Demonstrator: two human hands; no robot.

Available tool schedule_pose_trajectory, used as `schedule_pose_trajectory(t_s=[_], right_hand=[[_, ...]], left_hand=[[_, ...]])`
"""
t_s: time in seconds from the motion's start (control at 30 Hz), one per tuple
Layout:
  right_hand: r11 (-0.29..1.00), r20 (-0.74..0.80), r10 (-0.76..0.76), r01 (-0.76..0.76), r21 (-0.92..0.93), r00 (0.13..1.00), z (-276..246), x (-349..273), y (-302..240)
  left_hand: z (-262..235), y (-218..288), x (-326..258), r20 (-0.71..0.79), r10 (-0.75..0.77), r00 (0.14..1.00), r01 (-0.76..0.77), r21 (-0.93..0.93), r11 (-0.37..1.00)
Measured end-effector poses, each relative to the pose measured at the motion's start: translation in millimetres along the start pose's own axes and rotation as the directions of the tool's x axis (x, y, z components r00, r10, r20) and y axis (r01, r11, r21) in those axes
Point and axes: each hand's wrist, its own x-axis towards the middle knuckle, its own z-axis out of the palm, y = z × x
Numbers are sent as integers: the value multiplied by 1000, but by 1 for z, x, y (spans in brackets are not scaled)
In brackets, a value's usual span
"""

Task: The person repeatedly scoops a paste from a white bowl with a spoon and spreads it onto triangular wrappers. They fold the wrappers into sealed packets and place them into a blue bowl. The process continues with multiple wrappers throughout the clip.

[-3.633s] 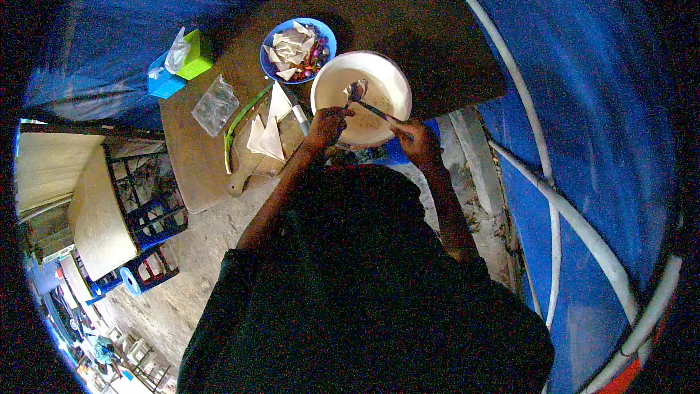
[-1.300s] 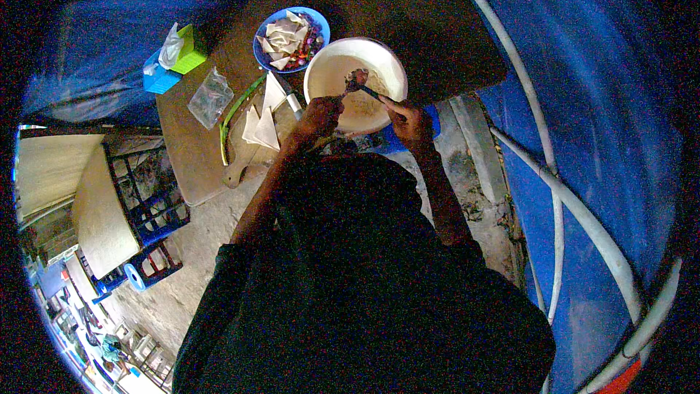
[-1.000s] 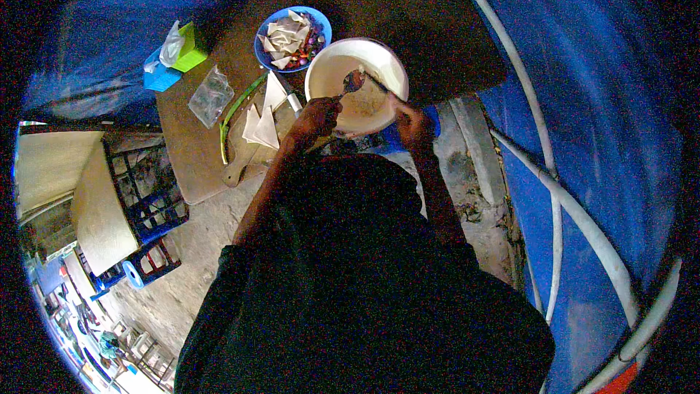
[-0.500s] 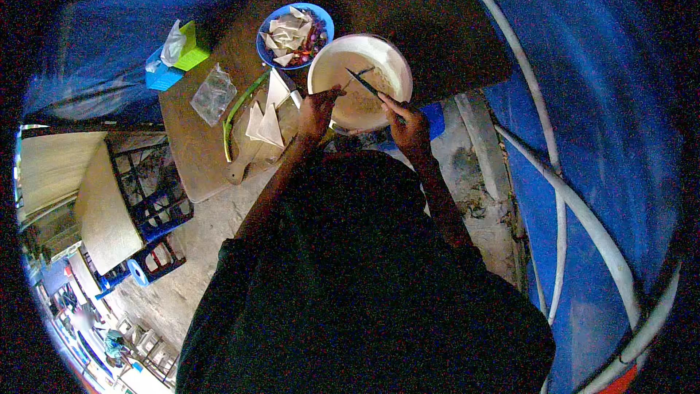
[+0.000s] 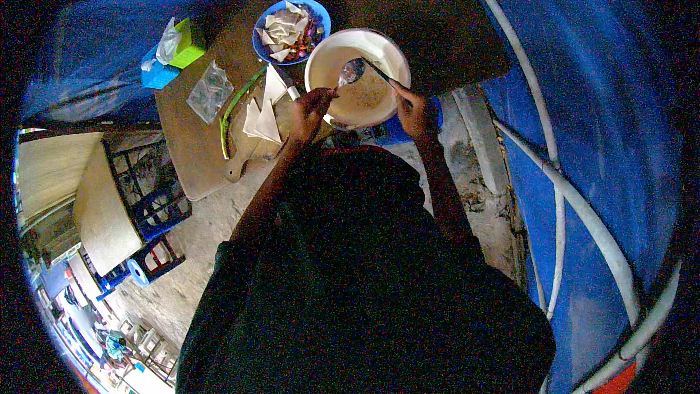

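My left hand (image 5: 313, 111) is closed on a metal spoon (image 5: 353, 71), its shiny bowl over the white basin (image 5: 399, 55). My right hand (image 5: 415, 109) grips a thin dark utensil (image 5: 378, 71); its far end meets or passes close to the spoon, and its kind is unclear. Inside the basin lies a pale brown mixture (image 5: 363, 100). Pale triangular sheets (image 5: 264, 122) rest on a cutting board (image 5: 248, 153) left of my left hand. Beyond them, a blue bowl (image 5: 326, 16) holds similar triangles and chopped red and purple pieces.
A long green stalk (image 5: 232, 111) lies along the board's left side, beside a clear plastic bag (image 5: 211, 93). Blue and green boxes (image 5: 191, 45) stand at the table's left edge. White poles (image 5: 548, 128) and blue sheeting rise on the right. Another table (image 5: 106, 204) stands at left.
The spoon's bowl has come up into view above the mixture. My right hand has shifted slightly right, and the dark utensil's tip has moved right and up to the spoon.
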Motion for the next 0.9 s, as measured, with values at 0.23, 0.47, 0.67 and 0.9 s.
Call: schedule_pose_trajectory(t_s=[0.23,0.47,0.67,0.9], right_hand=[[980,-45,12,-21,-197,999,-17,1,59],[912,30,-140,141,-386,990,9,24,104],[748,211,-108,219,-626,972,23,68,119],[297,588,-172,610,-734,791,23,86,150]], left_hand=[[-15,-37,20,26,-131,991,118,291,950],[19,-77,75,221,184,958,-282,852,441],[15,-85,90,266,103,958,-285,920,268],[15,-101,68,218,357,908,-326,904,277]])
